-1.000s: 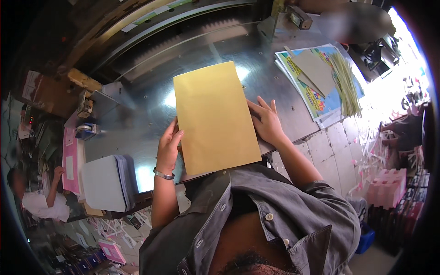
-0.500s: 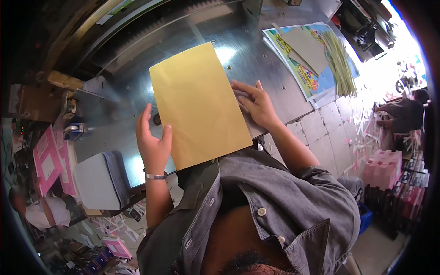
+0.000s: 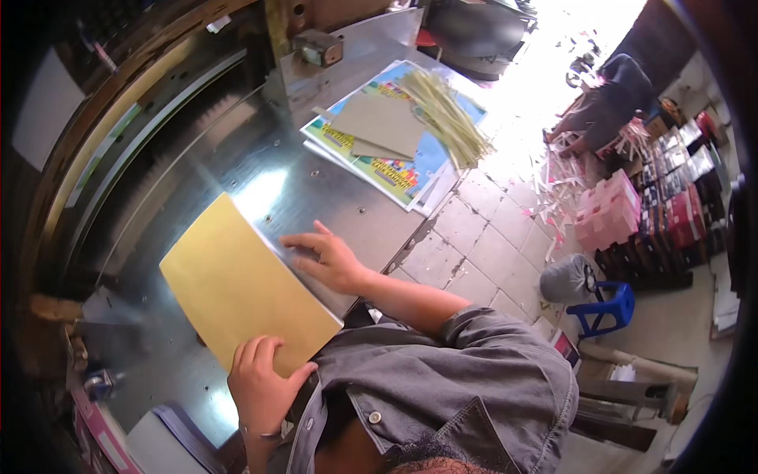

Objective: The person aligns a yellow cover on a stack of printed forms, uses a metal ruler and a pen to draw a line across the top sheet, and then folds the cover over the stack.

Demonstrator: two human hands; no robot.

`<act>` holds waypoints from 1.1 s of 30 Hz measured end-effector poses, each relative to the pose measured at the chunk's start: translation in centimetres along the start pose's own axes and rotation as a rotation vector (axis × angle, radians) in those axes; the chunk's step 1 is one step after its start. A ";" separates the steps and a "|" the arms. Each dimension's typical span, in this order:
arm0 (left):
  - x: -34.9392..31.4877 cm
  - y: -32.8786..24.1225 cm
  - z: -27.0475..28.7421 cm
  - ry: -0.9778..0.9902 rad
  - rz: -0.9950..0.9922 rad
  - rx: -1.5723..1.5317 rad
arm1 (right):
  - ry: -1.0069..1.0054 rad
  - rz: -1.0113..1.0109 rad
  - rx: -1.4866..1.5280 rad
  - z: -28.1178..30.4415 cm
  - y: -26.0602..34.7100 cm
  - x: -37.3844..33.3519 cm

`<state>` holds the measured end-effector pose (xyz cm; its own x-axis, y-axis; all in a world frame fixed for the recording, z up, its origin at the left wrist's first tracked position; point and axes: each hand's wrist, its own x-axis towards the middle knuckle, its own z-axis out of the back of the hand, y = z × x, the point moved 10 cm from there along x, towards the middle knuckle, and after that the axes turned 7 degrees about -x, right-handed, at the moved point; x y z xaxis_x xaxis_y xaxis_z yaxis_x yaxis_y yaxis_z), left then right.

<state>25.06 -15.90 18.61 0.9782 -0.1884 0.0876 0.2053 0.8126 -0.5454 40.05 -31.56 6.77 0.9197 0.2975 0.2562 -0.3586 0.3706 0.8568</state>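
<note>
A yellow sheet of paper (image 3: pixel 245 288), with a thin white edge along its right side, lies at a slant on the metal table (image 3: pixel 316 201). My left hand (image 3: pixel 260 391) rests on its near left corner, fingers lying on the paper and thumb spread apart along the near edge. Beside the right edge, my right hand (image 3: pixel 335 265) is open, fingers stretched toward the paper and nothing in them. Whether its fingertips touch the edge cannot be made out.
Colourful printed sheets (image 3: pixel 355 162) lie at the table's far right, topped by grey card pieces (image 3: pixel 379 126) and thin pale strips (image 3: pixel 450 118). Past the table's right edge are a tiled floor, pink bundles (image 3: pixel 608 209), a blue stool (image 3: pixel 604 308) and a bending person (image 3: pixel 612 103).
The view has swung to the right, so the paper appears farther left. My left hand has come onto the paper's near corner. My right hand stays by the right edge.
</note>
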 end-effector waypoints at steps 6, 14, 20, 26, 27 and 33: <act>0.4 0.0 -0.5 0.025 0.011 0.008 | 0.036 -0.036 -0.047 0.3 -0.8 -0.4; 0.0 1.3 0.3 0.032 0.036 -0.070 | 0.046 -0.077 -0.084 -0.4 -0.2 0.1; 0.4 2.7 1.2 -0.076 0.096 -0.439 | -0.010 -0.020 -0.084 1.7 0.1 0.0; -4.2 7.0 5.5 -0.419 0.100 -0.533 | 0.009 -0.032 -0.089 0.8 0.3 0.3; -6.0 8.7 5.4 -0.491 0.167 -0.671 | -0.013 -0.013 -0.090 0.8 0.4 0.3; -15.1 16.0 4.1 -0.776 0.201 -1.102 | -0.009 0.003 -0.097 1.0 0.8 0.1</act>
<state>13.67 2.24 11.99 0.8288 0.5326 0.1715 0.2848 -0.1378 -0.9486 40.02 -32.08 7.97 0.9197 0.2911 0.2635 -0.3751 0.4531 0.8087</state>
